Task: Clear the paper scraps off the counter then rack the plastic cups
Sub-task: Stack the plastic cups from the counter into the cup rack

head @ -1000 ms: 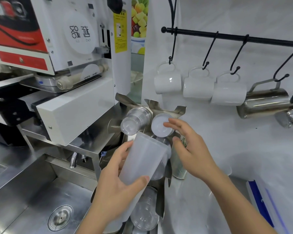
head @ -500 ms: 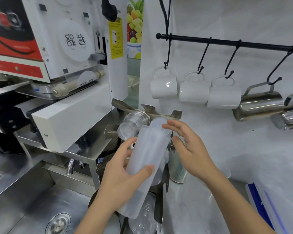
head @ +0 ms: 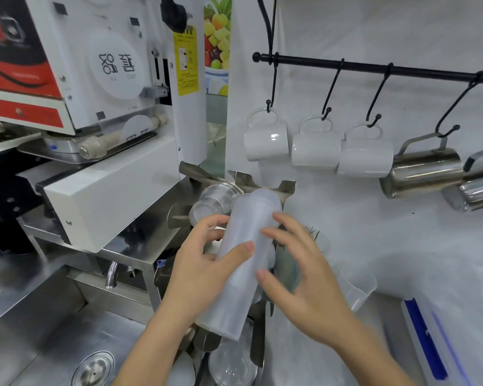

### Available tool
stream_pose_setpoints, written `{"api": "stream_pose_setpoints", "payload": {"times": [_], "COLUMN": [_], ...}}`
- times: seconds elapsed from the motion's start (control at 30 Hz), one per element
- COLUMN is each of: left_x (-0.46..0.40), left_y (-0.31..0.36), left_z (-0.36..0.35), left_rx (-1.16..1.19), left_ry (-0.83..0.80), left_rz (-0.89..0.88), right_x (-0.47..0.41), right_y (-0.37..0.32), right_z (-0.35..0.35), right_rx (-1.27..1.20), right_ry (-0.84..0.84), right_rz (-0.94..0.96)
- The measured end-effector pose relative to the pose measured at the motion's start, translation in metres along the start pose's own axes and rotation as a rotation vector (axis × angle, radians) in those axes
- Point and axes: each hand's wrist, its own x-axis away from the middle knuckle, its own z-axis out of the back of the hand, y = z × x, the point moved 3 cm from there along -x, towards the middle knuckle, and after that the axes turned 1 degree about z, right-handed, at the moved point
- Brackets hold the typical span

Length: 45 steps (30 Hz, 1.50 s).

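Observation:
A tall stack of frosted plastic cups (head: pixel 243 263) lies tilted, its closed end up against the right slot of the steel cup rack (head: pixel 234 179). My left hand (head: pixel 204 263) grips the stack from the left, thumb across its front. My right hand (head: pixel 301 277) rests on the stack's right side with fingers spread. A stack of clear cups (head: pixel 212 200) sits in the rack's left slot. More clear cups (head: pixel 232 363) lie in the rack's lower end.
A white sealing machine (head: pixel 95 107) stands at left above a steel sink (head: pixel 53 330). White mugs (head: pixel 315 147) and steel pitchers (head: pixel 424 169) hang from a black rail (head: pixel 374 68). A clear measuring jug (head: pixel 357 285) and a blue-edged box (head: pixel 435 344) sit at right.
The stack of frosted cups has slid up into the rack's right slot, covering the white cup bottom there. My right hand has moved from that slot down onto the stack's side.

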Motion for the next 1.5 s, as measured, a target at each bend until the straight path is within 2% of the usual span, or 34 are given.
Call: {"api": "stream_pose_setpoints", "payload": {"times": [0.3, 0.4, 0.53, 0.83, 0.93, 1.1, 1.23, 1.5], "left_x": [-0.006, -0.002, 0.001, 0.004, 0.003, -0.003, -0.009, -0.016], "left_y": [0.001, 0.003, 0.002, 0.005, 0.005, 0.006, 0.007, 0.01], "left_z": [0.001, 0.002, 0.005, 0.007, 0.005, 0.001, -0.004, -0.012], "left_rx": [0.176, 0.231, 0.3, 0.439, 0.422, 0.389, 0.335, 0.164], "left_ry": [0.027, 0.008, -0.007, -0.149, -0.089, 0.079, 0.161, 0.273], "left_rz": [-0.066, -0.095, -0.18, -0.369, -0.403, -0.33, -0.279, -0.32], "right_x": [0.011, 0.009, 0.005, -0.009, -0.014, -0.018, -0.022, -0.031], "right_y": [-0.008, -0.01, -0.01, -0.008, -0.008, -0.002, 0.009, 0.014], "right_z": [0.0, 0.0, 0.001, 0.006, 0.008, 0.008, 0.008, 0.009], "right_rx": [-0.023, -0.019, -0.042, -0.269, -0.287, -0.262, -0.244, -0.124], "right_ry": [-0.196, -0.212, -0.133, 0.195, 0.265, 0.336, 0.372, 0.419], "right_rz": [-0.12, -0.135, -0.133, -0.1, -0.088, -0.048, -0.053, 0.042]}}
